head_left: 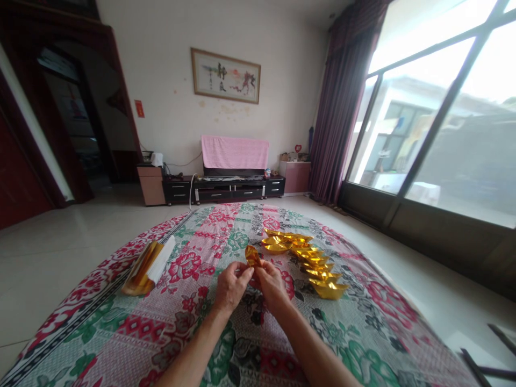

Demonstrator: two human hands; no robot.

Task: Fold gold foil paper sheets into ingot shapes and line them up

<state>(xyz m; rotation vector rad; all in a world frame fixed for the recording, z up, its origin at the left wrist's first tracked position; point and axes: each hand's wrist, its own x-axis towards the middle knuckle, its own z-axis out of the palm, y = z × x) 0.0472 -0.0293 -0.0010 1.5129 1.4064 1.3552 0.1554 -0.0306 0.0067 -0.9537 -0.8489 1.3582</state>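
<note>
A folded gold foil piece stands upright between my two hands at the middle of the cloth-covered table. My left hand pinches its lower left side, thumb toward the centre. On the other side my right hand grips its lower right part, and the thumbs nearly meet. To the right, several folded gold boat-shaped pieces lie in a curved row. A stack of gold and white sheets rests at the left of the table.
Beyond the table stand a low black cabinet and a pink cloth draped over a screen. Large windows and a purple curtain are at the right. Dark legs of some furniture show at the lower right.
</note>
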